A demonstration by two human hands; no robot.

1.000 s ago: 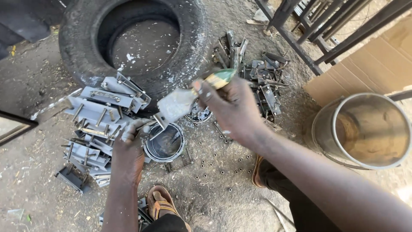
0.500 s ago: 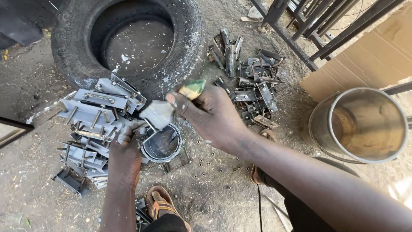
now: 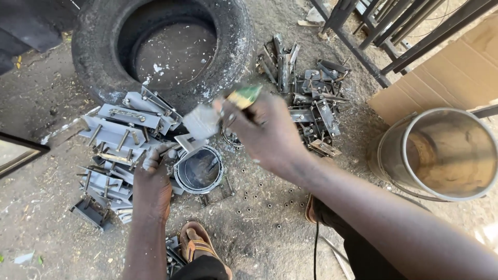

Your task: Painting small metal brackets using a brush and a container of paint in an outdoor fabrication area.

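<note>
Two hands work above a small paint tin [image 3: 198, 169] on the dirt floor. The right hand [image 3: 264, 132] grips a paintbrush [image 3: 218, 115] just above it. The left hand [image 3: 153, 179] pinches a grey metal bracket [image 3: 182, 142] at the tin's rim.

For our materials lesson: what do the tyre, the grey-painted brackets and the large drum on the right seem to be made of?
Tyre: black rubber, matt, dusty and paint-flecked.
Grey-painted brackets: probably steel, with flat bent plates and bolt studs under grey paint.
Drum: thin sheet metal, dull shine, rusty-brown inside.
</note>
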